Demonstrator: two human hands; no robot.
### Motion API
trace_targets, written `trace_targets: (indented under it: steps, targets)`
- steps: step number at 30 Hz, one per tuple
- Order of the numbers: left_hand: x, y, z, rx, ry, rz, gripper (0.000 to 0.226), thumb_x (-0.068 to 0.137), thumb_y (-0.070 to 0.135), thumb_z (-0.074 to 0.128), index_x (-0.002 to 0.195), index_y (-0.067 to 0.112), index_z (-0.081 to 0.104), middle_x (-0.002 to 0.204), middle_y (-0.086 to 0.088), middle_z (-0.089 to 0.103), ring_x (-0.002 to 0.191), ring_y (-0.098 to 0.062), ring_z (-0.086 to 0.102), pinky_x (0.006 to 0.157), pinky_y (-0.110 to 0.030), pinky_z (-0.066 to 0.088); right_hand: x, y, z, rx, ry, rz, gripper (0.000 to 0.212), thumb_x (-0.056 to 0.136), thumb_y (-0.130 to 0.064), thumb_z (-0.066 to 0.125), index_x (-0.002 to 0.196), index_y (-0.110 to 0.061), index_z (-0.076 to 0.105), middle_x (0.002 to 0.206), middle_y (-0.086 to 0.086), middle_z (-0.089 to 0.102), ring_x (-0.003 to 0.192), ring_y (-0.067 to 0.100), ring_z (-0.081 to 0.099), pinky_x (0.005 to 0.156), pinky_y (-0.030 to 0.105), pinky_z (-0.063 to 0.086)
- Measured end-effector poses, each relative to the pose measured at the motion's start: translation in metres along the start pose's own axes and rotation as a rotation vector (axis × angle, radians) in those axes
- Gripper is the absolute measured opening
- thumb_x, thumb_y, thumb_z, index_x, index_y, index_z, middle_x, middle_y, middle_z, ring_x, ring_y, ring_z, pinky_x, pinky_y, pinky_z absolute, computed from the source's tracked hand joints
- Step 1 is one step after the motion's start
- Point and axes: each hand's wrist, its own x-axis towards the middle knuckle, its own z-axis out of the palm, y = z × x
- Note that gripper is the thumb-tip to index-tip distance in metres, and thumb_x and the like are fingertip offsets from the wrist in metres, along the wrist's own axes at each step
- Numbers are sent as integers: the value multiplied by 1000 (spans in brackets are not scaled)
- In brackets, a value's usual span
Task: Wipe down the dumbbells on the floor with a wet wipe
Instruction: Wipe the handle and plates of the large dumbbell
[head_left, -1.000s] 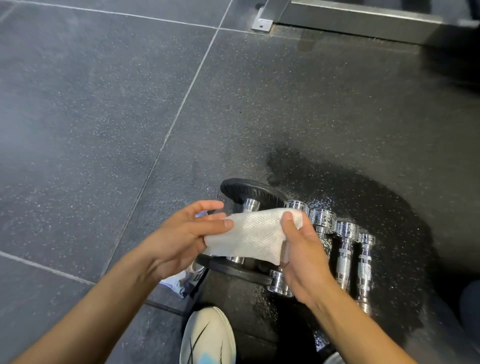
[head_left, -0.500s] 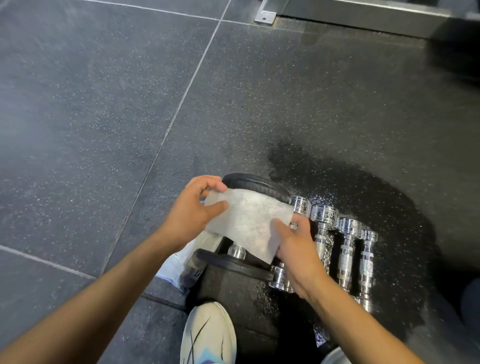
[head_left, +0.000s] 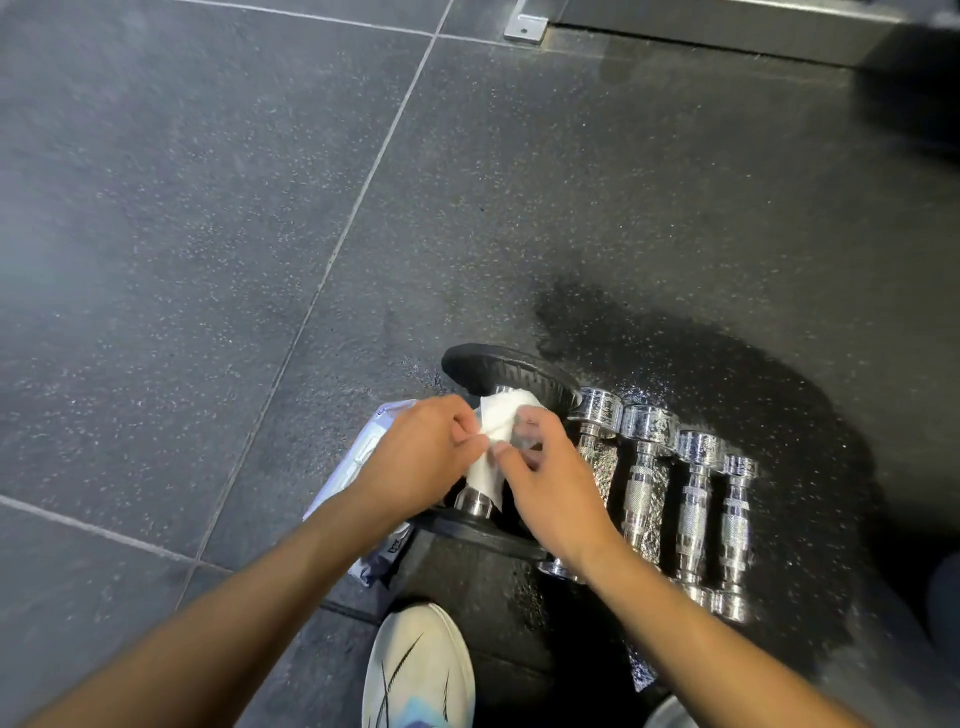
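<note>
Dumbbells lie side by side on the speckled rubber floor (head_left: 208, 208): a black-plated dumbbell (head_left: 511, 371) on the left, then four chrome dumbbells (head_left: 644, 478) in a row on a dark wet patch (head_left: 727, 364). Over the black one's handle, the left hand (head_left: 421, 457) and right hand (head_left: 550, 483) both pinch a white wet wipe (head_left: 493, 447), bunched between their fingertips. A wipes packet (head_left: 363, 457) lies beneath the left wrist, and a white sneaker (head_left: 415, 670) stands close behind.

floor (head_left: 208, 208): dark speckled tiles | shoe (head_left: 418, 670): white, bottom centre | metal bracket (head_left: 524, 27): top edge
</note>
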Motion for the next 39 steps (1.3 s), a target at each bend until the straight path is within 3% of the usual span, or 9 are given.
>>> trace_targets:
  steps: [3,7,14,19,24,28,31,36,39]
  targets:
    - [3,1,0,-61,-2,-1,26,92,30,70,116,24,62,106,8,60,95,-7,60,78,-6,40,5,-1,5,145,-8,110,49,92,-50,62,136,-39,43,131,-14,59,108,10,66,102,43,53]
    - [8,-1,4,-314,-77,-50,27,96,22,66,123,24,63,119,11,67,110,1,63,100,-20,49,13,-1,11,277,-34,180,83,71,-64,53,148,-39,36,134,-14,64,117,11,65,106,44,50]
    - [4,-6,17,-226,-236,-81,58,82,56,46,135,33,51,122,5,71,112,-16,67,98,-46,52,26,-1,8,459,-183,276,32,100,-17,49,129,-23,60,116,7,76,107,25,72,95,43,60]
    - [12,-1,6,-51,-393,-47,40,75,50,41,103,26,57,92,2,70,87,-20,68,80,-48,55,19,8,7,398,-305,301,19,105,-12,51,117,-12,65,104,7,76,87,12,73,79,26,60]
    - [9,2,-2,-19,-493,-141,11,91,29,53,90,23,63,76,4,69,72,-17,64,74,-36,52,22,11,-2,177,-422,322,12,100,-13,59,108,-10,69,113,17,74,96,19,72,92,36,60]
    - [18,9,-2,-346,-379,-165,21,79,25,54,92,30,70,99,-13,75,92,-34,70,91,-53,53,31,-3,-7,385,-246,259,28,95,-4,55,120,-13,63,115,10,74,109,24,71,99,43,57]
    - [24,7,3,-423,-299,-178,28,70,32,52,95,24,62,110,-20,70,93,-26,66,96,-62,48,34,-12,-7,581,-184,255,33,97,3,47,122,-11,63,116,11,75,112,26,70,98,38,57]
    - [28,4,0,-309,-431,-146,42,83,5,46,113,22,70,102,-1,77,97,-22,73,88,-37,59,25,-10,-5,517,-269,260,43,96,12,36,121,-9,63,119,16,73,115,29,68,100,42,57]
    - [23,3,-5,-145,-485,-153,29,89,-1,47,97,10,73,87,-2,76,80,-10,67,64,-12,43,16,-5,-4,386,-363,290,36,100,9,37,115,-7,65,109,15,76,99,23,74,94,36,60]
